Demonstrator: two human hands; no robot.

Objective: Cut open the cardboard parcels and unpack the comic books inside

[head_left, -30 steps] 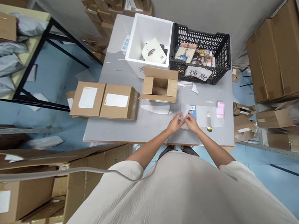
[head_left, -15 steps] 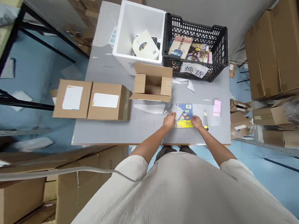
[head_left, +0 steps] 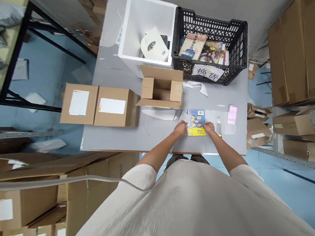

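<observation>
A blue and yellow book (head_left: 196,123) with a barcode near its top lies on the grey table in front of me. My left hand (head_left: 180,128) is closed at the book's left edge, fingers pinched on it. On the opposite side my right hand (head_left: 209,127) grips the right edge. White paper (head_left: 184,116) lies just above my left hand, against the book. A cutter with a yellow end (head_left: 220,135) is beside my right hand, partly hidden by the wrist.
An open carton (head_left: 162,87) stands behind the book. Two labelled cartons (head_left: 110,119) sit at left. At the back are a white foam box (head_left: 124,27) and a black crate (head_left: 238,48), both with books. A pink-screened phone (head_left: 232,114) lies at right.
My left hand has moved the white paper off the book's upper left corner and come to the book's left edge. More of the blue cover shows. My right hand stays at the right edge.
</observation>
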